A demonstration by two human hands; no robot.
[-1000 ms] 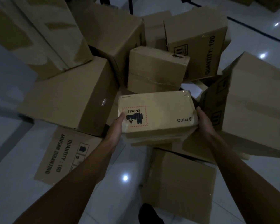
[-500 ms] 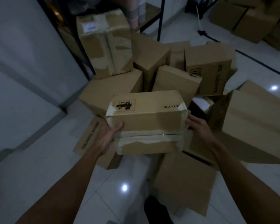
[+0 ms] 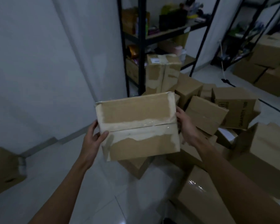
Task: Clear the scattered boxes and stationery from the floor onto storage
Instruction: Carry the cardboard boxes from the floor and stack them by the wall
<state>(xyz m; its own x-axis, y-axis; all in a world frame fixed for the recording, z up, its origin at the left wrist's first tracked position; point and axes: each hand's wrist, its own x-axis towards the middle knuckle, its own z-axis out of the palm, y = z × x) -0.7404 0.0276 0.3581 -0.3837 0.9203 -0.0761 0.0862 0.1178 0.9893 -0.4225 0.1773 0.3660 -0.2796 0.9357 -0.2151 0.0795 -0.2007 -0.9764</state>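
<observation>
I hold a taped cardboard box in the air between both hands, its torn taped seam facing me. My left hand grips its left edge, thumb curled over the front face. My right hand grips its right edge, fingers behind the box. A black metal shelving rack with mixed goods stands straight ahead behind the box. Several more cardboard boxes lie scattered on the white tiled floor to the right.
A white wall runs along the left. One cardboard box sits at the left edge. A tall taped box leans at the rack's foot. A second rack and stacked boxes stand at the far right.
The box has risen from the floor pile and tipped so its taped seam faces me. My view has lifted from the floor to the rack.
</observation>
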